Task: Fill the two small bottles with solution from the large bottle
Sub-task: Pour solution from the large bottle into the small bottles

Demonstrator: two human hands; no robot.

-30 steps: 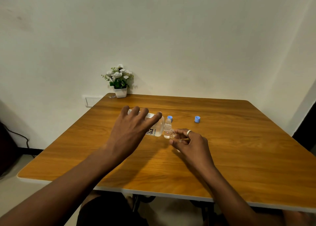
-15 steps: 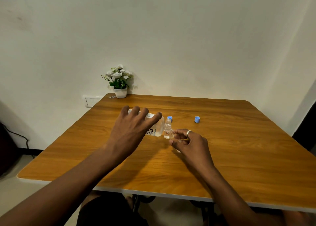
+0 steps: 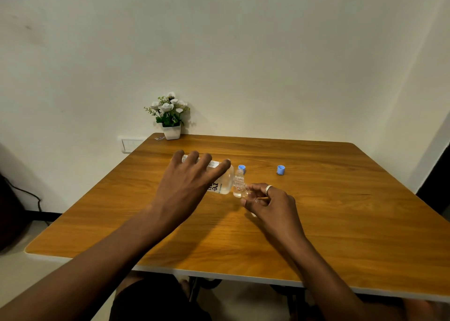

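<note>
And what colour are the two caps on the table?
The caps are light blue, seen in the head view.

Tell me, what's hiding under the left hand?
The large bottle, tipped sideways with its mouth toward the small bottle that the right hand holds. The left hand covers most of it, so much of its body and the thumb are hidden.

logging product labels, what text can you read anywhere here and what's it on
"re." in big dark letters on the label of the large bottle; the left hand hides the rest of the word.
Fine print beside it on the same label: too small to read.
Small red mark on the small bottle: too blurred to read.
Blue caps: no text visible.
</note>
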